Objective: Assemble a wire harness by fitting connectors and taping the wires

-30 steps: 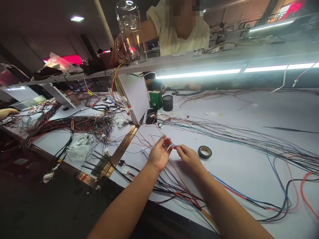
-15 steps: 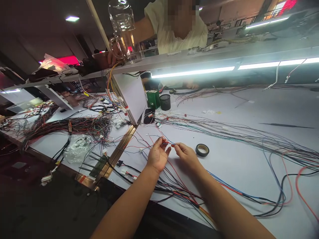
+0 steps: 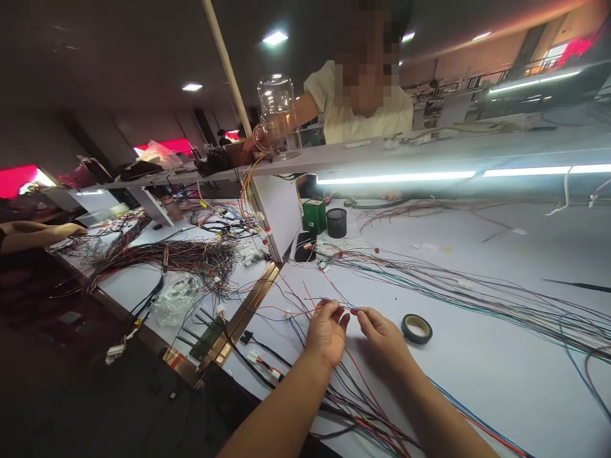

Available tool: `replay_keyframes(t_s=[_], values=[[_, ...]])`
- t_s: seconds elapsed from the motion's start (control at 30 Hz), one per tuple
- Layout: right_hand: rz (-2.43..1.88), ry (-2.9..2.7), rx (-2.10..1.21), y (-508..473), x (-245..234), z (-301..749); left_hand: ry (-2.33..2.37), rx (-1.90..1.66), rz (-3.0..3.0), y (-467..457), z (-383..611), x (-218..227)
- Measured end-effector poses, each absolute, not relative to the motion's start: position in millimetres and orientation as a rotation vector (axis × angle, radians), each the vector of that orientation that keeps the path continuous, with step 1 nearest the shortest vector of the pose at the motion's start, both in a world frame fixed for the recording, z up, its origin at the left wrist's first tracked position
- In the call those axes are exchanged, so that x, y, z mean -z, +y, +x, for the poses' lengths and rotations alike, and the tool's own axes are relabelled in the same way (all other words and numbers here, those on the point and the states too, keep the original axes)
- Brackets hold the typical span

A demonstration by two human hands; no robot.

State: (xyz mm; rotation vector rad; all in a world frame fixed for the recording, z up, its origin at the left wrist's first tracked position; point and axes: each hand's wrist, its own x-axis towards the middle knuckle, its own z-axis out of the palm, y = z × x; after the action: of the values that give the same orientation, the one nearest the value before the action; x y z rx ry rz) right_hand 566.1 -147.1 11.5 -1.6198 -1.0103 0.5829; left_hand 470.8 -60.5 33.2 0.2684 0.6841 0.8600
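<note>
My left hand [image 3: 327, 334] is closed in a pinch on thin red and dark wires, palm turned partly up. Just to its right, my right hand [image 3: 382, 329] pinches a small red piece [image 3: 354, 312] with thin red and blue wires running from it. The fingertips of both hands are close together but apart, above the white tabletop. Beneath my forearms lies a bundle of wires [image 3: 363, 423] in black, red, blue and yellow. A roll of black tape [image 3: 417, 341] rests right of my right hand. The wire ends inside my fingers are hidden.
Long thin wires [image 3: 429, 270] stretch across the table behind my hands. A green box [image 3: 314, 217], black mesh cup [image 3: 337, 224] and white divider [image 3: 277, 213] stand beyond. Left are a wire heap [image 3: 176, 256] and clear plastic bag [image 3: 174, 299]. A co-worker holds a glass jug [image 3: 277, 117] on the shelf.
The camera view has turned, so the scene sits lower and further right. Another person's arm has come into view at the left edge. Both my hands keep their pinch on the wires.
</note>
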Motion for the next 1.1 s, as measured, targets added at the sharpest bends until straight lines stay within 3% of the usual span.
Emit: replay_keyframes(t_s=[0.67, 1.1], values=[[-1.642, -1.097, -0.630, -142, 2, 562, 0.633, -0.880, 0.612, -78, 471, -25], [-1.714, -1.087, -0.549, -151, -20, 543, 0.459, -0.837, 0.623, -87, 470, -35]])
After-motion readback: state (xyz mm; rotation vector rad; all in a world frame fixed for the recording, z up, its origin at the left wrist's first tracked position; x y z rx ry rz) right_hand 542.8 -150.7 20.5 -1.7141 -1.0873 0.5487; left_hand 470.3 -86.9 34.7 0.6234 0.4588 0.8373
